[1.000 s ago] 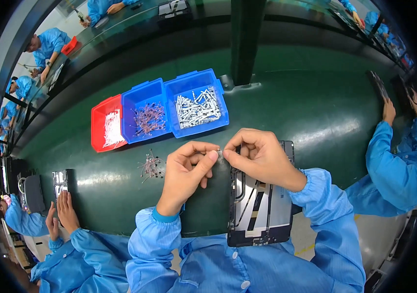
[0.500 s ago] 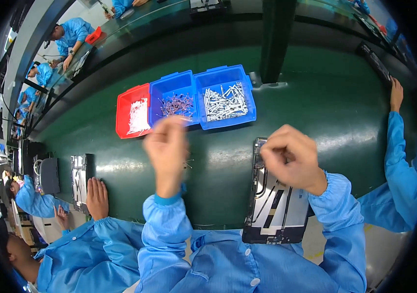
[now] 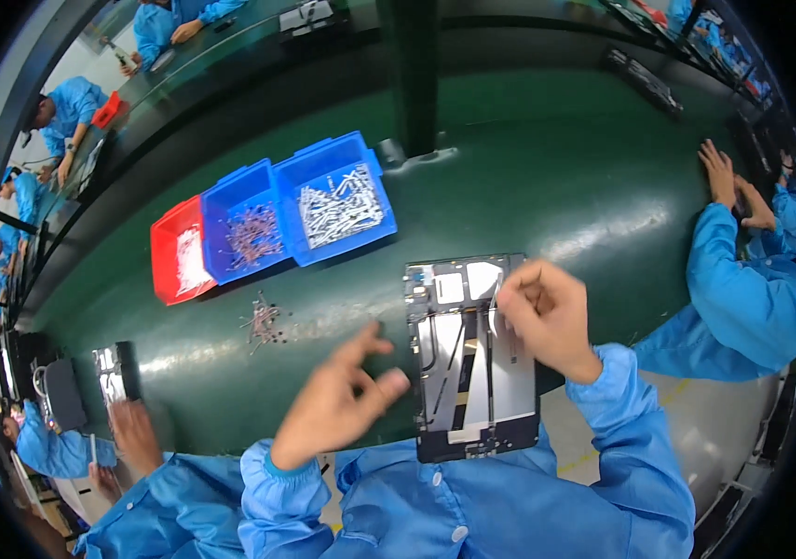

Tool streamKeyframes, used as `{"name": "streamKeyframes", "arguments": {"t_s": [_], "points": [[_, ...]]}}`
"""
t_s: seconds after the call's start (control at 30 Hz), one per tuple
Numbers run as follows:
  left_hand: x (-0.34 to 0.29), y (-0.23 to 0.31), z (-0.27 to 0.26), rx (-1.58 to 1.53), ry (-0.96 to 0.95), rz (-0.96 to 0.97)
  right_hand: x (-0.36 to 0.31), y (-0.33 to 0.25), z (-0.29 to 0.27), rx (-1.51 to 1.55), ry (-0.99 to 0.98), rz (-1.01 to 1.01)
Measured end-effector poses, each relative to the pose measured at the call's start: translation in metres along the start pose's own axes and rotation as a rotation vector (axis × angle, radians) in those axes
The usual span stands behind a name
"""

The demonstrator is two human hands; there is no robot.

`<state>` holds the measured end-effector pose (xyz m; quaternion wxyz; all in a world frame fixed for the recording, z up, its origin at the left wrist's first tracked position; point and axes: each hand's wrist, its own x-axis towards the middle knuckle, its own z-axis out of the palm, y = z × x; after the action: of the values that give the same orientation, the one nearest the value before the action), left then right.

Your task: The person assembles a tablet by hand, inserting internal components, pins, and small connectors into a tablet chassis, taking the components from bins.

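Note:
An opened tablet [image 3: 432, 377] with a black frame, dark ribbon cables and a silver panel lies in front of me, its near end over the table's edge. My right hand [image 3: 547, 315] is closed in a pinch above its upper right part, on a thin pale strip [image 3: 494, 319] whose exact kind I cannot make out. Left of the tablet hovers my left hand [image 3: 340, 396], slightly blurred, with fingers and thumb apart and nothing in it. On the table beyond that hand sits a small loose pile of thin-wired parts [image 3: 265, 321].
Past the pile stand a red bin [image 3: 163, 261] of white strips, a blue bin [image 3: 214, 207] of reddish wired parts and another blue bin [image 3: 314, 156] of white-and-silver strips. A dark post [image 3: 414, 84] rises behind. Co-workers' hands are at left [image 3: 135, 436] and right [image 3: 719, 175].
My view has swung right. My left hand has come down from near the bins to beside the tablet, uncovering the loose pile. My right hand stays over the tablet's upper part.

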<state>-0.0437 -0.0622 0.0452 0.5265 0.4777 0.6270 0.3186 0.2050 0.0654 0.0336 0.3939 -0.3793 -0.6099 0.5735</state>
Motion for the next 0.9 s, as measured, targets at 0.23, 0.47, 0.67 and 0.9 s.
{"name": "streamKeyframes", "arguments": {"t_s": [0.23, 0.47, 0.67, 0.9], "points": [[0.024, 0.019, 0.035, -0.435, -0.171, -0.195, -0.036, 0.029, 0.002, -0.081, 0.114, -0.224], [0.046, 0.058, 0.044, -0.535, -0.217, -0.156, -0.001, -0.024, -0.016, 0.264, 0.059, -0.007], [0.087, 0.063, 0.063, -0.067, 0.619, 0.892, 0.035, -0.113, -0.007, 0.353, -0.131, -0.351], [0.117, 0.023, 0.059, 0.215, 0.752, 0.982, 0.046, -0.116, 0.022, 0.445, -0.357, -0.272]]}}
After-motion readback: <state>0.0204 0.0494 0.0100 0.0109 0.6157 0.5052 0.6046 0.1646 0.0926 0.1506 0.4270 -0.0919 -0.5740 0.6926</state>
